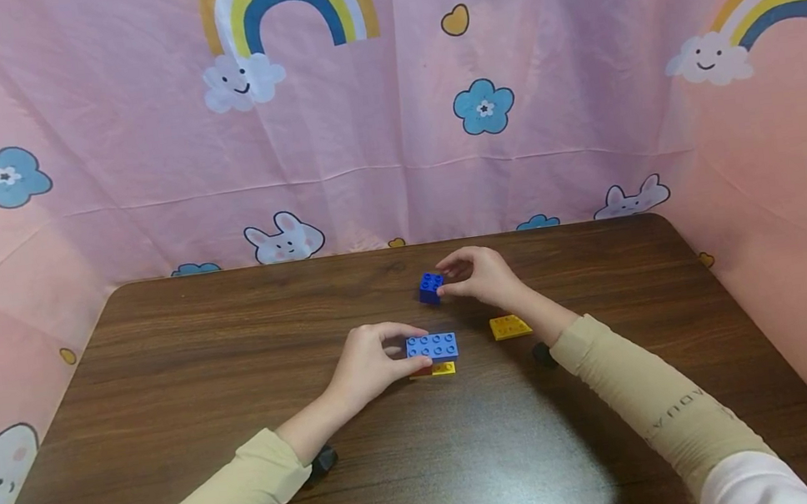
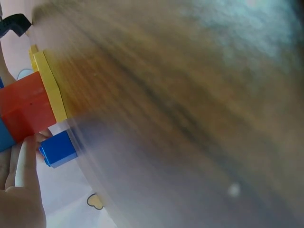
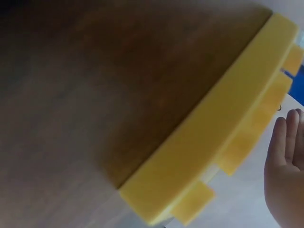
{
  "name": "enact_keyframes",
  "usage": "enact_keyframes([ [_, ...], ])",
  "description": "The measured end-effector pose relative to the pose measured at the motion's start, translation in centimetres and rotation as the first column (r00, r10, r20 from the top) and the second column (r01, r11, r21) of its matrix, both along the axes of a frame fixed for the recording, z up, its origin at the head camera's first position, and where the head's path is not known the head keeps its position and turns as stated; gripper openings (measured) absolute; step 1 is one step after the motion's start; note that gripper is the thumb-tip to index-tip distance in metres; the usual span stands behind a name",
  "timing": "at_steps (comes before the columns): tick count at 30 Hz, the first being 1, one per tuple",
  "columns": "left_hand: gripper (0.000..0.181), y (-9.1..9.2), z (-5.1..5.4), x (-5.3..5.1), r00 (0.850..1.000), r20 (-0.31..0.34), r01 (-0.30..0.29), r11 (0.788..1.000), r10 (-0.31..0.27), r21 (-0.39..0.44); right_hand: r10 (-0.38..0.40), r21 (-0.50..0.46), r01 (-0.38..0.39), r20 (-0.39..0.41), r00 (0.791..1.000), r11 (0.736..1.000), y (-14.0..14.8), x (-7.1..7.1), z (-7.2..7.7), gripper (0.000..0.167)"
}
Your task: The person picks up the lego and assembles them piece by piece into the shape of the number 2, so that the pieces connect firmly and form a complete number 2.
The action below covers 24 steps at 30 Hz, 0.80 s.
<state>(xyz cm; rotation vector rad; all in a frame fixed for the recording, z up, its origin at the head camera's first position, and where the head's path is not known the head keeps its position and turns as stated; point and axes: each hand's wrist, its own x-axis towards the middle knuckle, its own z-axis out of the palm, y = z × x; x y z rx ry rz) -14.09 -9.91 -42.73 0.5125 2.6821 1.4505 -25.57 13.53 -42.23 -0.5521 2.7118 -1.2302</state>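
My left hand (image 1: 368, 366) pinches the light blue eight-stud brick (image 1: 442, 346) between thumb and fingers. Below it sits a red brick (image 2: 28, 104) on a thin yellow plate (image 1: 445, 369); the left wrist view shows these layers from the side. My right hand (image 1: 486, 277) is at the right side of a dark blue four-stud brick (image 1: 429, 289), its thumb tip overlapping that brick's edge in the head view. Its fingers look fairly straight in the right wrist view and do not close round the brick. Whether the thumb touches it is hard to tell.
Another yellow plate (image 1: 509, 327) with angled sides lies below the right forearm, large and close in the right wrist view. All pieces are on a brown wooden table (image 1: 183, 363). Behind its far edge hangs a pink patterned cloth (image 1: 389, 136).
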Motion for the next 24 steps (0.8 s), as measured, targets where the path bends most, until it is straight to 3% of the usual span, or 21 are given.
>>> enact_keyframes([
  [7, 0.03, -0.01, -0.06, 0.0, 1.0, 0.0, -0.001, 1.0, 0.001, 0.004, 0.016, 0.018, -0.017, 0.051, 0.999, 1.0, -0.1, -0.26, -0.18, 0.042],
  [24, 0.031, 0.06, 0.04, -0.01, 1.0, 0.001, -0.005, 1.0, 0.005, 0.006, 0.052, 0.081, -0.06, 0.09, 0.995, 0.995, -0.3, -0.6, -0.56, 0.045],
])
